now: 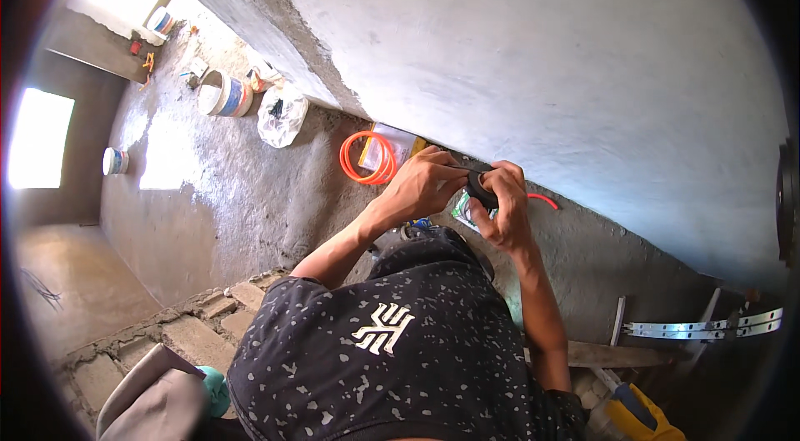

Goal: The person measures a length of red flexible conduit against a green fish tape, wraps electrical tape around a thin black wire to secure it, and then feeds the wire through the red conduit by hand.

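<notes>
Both of my hands meet in front of me, over the floor close to the wall. In my right hand (505, 206) is a roll of black tape (479, 189), gripped between thumb and fingers. My left hand (422, 184) is closed, its fingertips pinching what looks like the tape's dark free end beside the roll. The exact grip is partly hidden by my fingers. On the floor below and left of them lies a coil of orange tubing (345, 159), with a clear plastic packet (390, 144) behind it. A green and white packet (463, 212) shows beneath my right hand.
A grey plastered wall (533, 49) slants along the right. At left stand a white bucket (223, 95) and a white plastic bag (283, 116). A short red tube (544, 200) lies by the wall. Perforated metal strips (675, 329) and a yellow-blue object (637, 412) are at lower right.
</notes>
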The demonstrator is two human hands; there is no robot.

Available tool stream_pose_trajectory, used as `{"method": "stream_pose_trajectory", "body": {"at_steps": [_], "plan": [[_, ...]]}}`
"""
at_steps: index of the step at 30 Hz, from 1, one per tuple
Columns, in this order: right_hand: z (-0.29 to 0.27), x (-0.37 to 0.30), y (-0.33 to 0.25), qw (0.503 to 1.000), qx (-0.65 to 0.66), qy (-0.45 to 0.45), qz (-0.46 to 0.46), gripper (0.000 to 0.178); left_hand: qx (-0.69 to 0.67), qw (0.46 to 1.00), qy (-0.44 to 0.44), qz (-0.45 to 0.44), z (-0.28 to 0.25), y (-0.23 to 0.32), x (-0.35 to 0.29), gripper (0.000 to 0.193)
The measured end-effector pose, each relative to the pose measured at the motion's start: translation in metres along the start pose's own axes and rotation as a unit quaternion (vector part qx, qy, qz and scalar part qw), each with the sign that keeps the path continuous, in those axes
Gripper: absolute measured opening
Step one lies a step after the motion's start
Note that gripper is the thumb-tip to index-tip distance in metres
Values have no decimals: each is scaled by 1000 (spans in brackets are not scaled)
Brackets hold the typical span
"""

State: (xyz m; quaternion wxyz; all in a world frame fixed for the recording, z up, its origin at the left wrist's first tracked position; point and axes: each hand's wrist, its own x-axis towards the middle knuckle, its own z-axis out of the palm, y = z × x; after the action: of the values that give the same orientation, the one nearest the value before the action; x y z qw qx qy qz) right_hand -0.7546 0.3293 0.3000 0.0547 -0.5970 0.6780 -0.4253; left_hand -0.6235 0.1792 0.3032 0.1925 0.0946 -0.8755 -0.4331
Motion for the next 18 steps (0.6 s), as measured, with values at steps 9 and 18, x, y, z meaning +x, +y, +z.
{"method": "stream_pose_trajectory", "body": {"at_steps": [9,18], "plan": [[-5,-4,2,998,26,4,51,26,-49,997,39,-47,12,1,5,15],[-8,-5,2,998,-38,30,28,25,-71,995,55,-38,20,-2,9,15]]}}
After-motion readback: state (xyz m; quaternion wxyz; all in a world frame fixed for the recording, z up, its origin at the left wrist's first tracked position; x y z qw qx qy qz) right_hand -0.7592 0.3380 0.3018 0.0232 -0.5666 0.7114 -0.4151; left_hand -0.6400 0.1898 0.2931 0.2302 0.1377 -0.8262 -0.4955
